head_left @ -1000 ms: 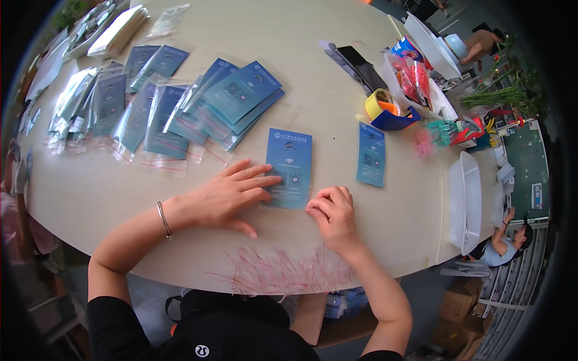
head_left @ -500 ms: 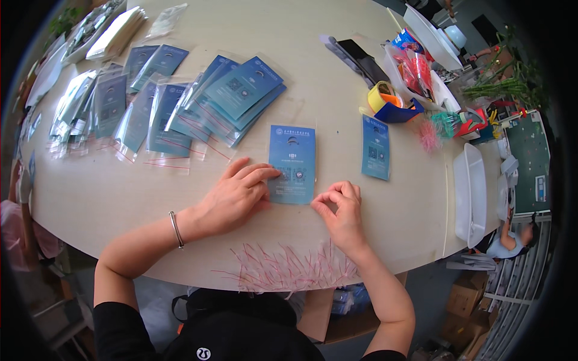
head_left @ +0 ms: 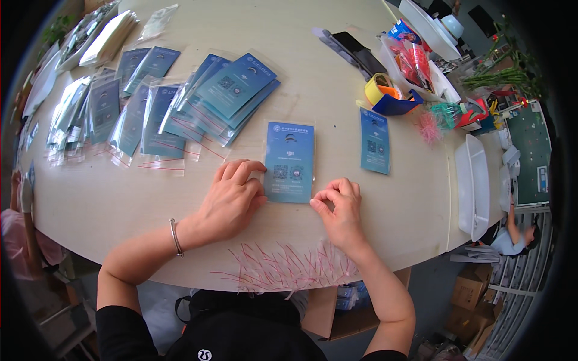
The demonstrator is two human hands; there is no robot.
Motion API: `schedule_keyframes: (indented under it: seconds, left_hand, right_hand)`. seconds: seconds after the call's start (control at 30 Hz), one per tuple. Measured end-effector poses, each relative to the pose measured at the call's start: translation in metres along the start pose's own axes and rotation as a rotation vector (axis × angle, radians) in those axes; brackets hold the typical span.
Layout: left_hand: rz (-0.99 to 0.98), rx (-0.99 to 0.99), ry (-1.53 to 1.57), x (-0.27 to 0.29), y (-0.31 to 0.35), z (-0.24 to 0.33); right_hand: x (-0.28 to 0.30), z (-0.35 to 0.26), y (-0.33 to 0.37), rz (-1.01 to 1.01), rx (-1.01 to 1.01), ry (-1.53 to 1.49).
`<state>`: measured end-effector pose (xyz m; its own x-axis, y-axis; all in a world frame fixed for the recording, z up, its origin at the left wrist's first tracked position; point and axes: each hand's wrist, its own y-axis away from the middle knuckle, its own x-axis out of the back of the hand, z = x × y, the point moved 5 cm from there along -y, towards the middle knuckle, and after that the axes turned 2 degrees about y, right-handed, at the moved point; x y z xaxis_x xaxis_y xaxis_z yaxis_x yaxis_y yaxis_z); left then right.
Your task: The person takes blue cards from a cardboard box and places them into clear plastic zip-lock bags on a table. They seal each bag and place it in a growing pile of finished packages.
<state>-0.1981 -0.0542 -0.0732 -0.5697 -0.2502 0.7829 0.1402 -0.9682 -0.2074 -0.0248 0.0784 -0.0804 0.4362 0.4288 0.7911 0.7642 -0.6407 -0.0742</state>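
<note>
The blue card (head_left: pixel 289 161), sleeved in a clear bag, is laid flat on the beige table (head_left: pixel 337 84), directly ahead of the person and between the 2 hands. The left hand (head_left: pixel 232 201) is spread palm down, open, with its fingertips pressed on the card's lower left edge, and nothing is gripped by it. The right hand (head_left: pixel 340 207) is curled, and the bag's lower right corner is pinched between thumb and forefinger, just below the card. A bracelet (head_left: pixel 175 237) is worn on the left wrist.

A second, smaller blue card (head_left: pixel 374 141) is seen to the right of the first, apart from it. Behind and to the left, a fanned stack of bagged cards (head_left: pixel 232 96) is spread, with further bagged cards (head_left: pixel 102 111) ranged toward the table's left rim. A heap of thin red-and-clear strips (head_left: pixel 289 268) is piled at the near edge, just under the right wrist. A yellow tape roll (head_left: pixel 379 90) in a blue holder is set farther right, and a white tray (head_left: pixel 472 186) is placed by the right rim
</note>
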Motion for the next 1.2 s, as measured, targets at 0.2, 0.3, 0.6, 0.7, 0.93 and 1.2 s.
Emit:
schedule_keyframes:
  seconds: [0.2,0.3,0.6,0.7,0.93,1.2]
  left_hand:
    - [0.001,0.010,-0.036,-0.001,0.000,0.001]
    - [0.000,-0.016,-0.053,0.001,-0.001,0.002]
    - [-0.008,0.056,-0.014,0.004,-0.005,-0.001]
    - [-0.019,0.148,0.018,0.006,-0.004,-0.002]
    - [0.110,0.209,0.056,0.007,-0.005,-0.001]
    - [-0.158,-0.375,-0.186,-0.018,0.004,0.019]
  right_hand:
    - [-0.001,-0.004,0.000,0.004,-0.004,0.053]
    - [-0.001,-0.006,-0.002,-0.018,-0.016,0.095]
    - [0.001,-0.008,-0.008,-0.051,-0.101,0.109]
    - [0.000,-0.010,-0.010,-0.054,-0.140,0.107]
    - [0.000,-0.005,-0.009,-0.039,-0.205,0.097]
    - [-0.009,-0.055,0.010,0.108,0.502,0.391]
